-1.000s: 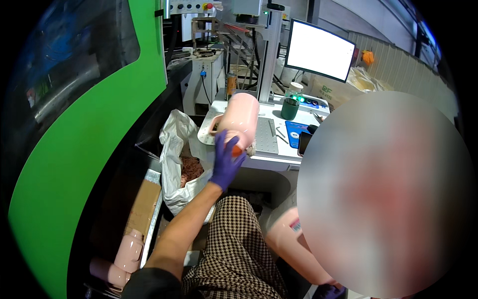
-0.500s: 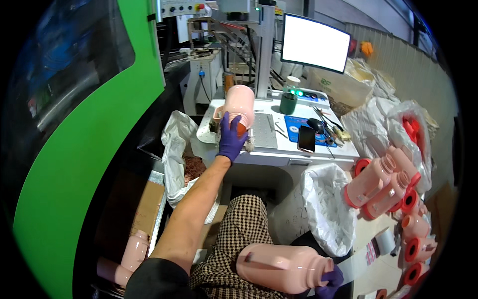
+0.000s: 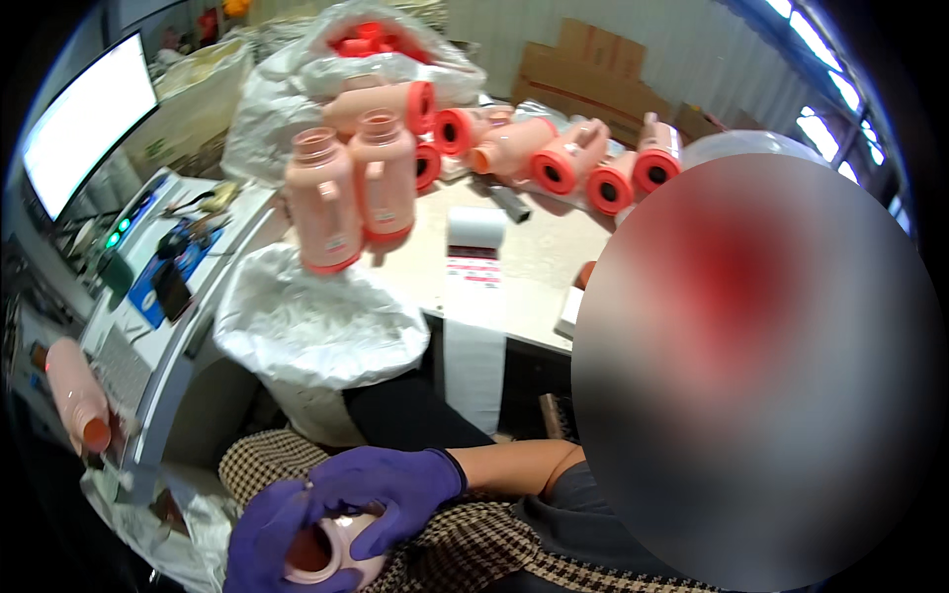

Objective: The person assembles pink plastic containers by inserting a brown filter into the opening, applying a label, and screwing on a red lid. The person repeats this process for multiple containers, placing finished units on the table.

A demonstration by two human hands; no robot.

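Low at the left, both my purple-gloved hands are around a pink jug (image 3: 362, 556) resting against my lap. My left hand (image 3: 265, 539) is closed around its mouth end, fingers beside the round opening. My right hand (image 3: 400, 491) grips the jug's side from above, its bare forearm reaching in from the right. Most of the jug's body is hidden by the gloves and the lower edge. Another pink jug (image 3: 77, 390) lies tilted at the machine table's edge, an orange-brown ring in its mouth.
Two pink jugs (image 3: 323, 203) stand on the pale table (image 3: 415, 277), others lying behind. A label roll (image 3: 475, 227) trails its strip over the edge. A white-lined bin (image 3: 316, 326) stands before it. A monitor (image 3: 94, 119) is far left. A blurred patch hides the right.
The view has swung right. My left hand has left the jug at the machine and come to the jug on my lap. My right hand has moved from its neck to its side.
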